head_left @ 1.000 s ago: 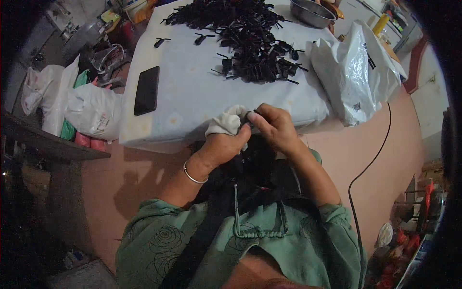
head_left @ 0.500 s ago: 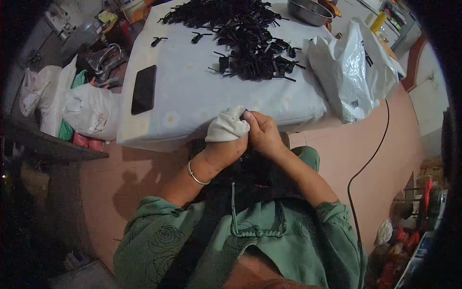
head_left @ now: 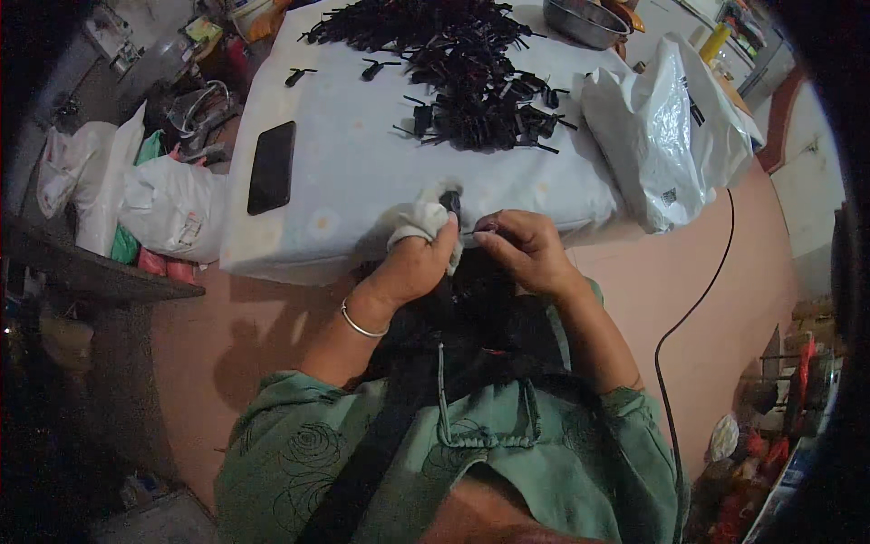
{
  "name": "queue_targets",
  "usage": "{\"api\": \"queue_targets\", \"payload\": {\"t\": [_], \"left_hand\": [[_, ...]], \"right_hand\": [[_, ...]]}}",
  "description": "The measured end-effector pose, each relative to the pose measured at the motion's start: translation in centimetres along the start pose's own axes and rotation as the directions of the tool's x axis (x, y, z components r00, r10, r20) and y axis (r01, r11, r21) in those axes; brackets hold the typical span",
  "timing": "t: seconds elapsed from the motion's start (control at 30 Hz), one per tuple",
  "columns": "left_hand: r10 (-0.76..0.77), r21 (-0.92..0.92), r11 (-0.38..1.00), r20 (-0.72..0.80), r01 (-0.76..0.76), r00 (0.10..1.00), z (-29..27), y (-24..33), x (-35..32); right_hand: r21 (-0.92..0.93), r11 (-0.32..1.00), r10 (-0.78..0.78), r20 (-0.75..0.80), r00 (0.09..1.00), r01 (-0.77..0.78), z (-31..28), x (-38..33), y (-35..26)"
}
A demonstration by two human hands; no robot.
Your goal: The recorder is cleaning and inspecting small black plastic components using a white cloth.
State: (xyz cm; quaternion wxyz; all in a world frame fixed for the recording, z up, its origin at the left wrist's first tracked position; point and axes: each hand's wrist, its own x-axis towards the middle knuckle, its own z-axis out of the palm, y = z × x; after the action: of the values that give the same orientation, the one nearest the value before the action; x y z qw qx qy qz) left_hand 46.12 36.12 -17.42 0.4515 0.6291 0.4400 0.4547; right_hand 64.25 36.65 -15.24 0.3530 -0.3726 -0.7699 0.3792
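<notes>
At the near edge of the table, my left hand (head_left: 408,270) is closed round a bunched white cloth (head_left: 419,222). A small black part (head_left: 451,201) sticks up from the cloth beside my left thumb. Just to the right, my right hand (head_left: 535,252) is pinched, thumb against fingertips, close to the cloth. What lies in that pinch is too small to make out. Further back, a large heap of black parts with thin prongs (head_left: 471,86) covers the far middle of the table. Two single black parts (head_left: 372,69) lie left of the heap.
A dark phone (head_left: 272,168) lies on the left of the white-covered table (head_left: 353,163). At the right edge sits a white plastic bag (head_left: 657,136), with a metal bowl (head_left: 587,24) behind it. Filled bags (head_left: 168,204) stand on the left; a black cable (head_left: 675,331) runs down the right.
My hands were together at the cloth and have parted slightly, the right one moving to the right. The cloth has opened out, and the black part now shows more at my left thumb.
</notes>
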Motion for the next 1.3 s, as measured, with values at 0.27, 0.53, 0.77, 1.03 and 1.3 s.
{"api": "queue_targets", "payload": {"t": [0.27, 0.53, 0.77, 1.03, 1.3], "left_hand": [[-0.071, -0.298, 0.945, 0.210, 0.134, 0.975, 0.6, 2.7, -0.5], [-0.002, -0.251, 0.967, 0.121, 0.032, 0.993, 0.6, 1.7, 0.1], [0.413, 0.189, 0.892, 0.029, -0.411, 0.910, 1.6, 0.9, 0.4], [0.331, 0.440, 0.819, 0.161, -0.368, 0.930, -0.2, 2.6, 0.4], [0.404, 0.368, 0.842, 0.056, -0.395, 0.913, 0.3, 0.6, 1.4]], "right_hand": [[0.261, 0.960, 0.113, -0.026, 0.993, -0.102, 0.8, 0.9, -0.2], [-0.056, 0.998, 0.040, -0.032, 0.999, -0.042, 0.7, 1.0, -1.1], [0.221, 0.964, 0.150, 0.006, 0.989, -0.148, 2.5, 0.7, 0.7], [-0.135, 0.955, 0.255, -0.080, 0.964, -0.264, -1.6, 2.3, 2.2], [-0.494, 0.784, 0.089, -0.512, 0.854, -0.377, -3.2, 8.1, 5.9]]}}
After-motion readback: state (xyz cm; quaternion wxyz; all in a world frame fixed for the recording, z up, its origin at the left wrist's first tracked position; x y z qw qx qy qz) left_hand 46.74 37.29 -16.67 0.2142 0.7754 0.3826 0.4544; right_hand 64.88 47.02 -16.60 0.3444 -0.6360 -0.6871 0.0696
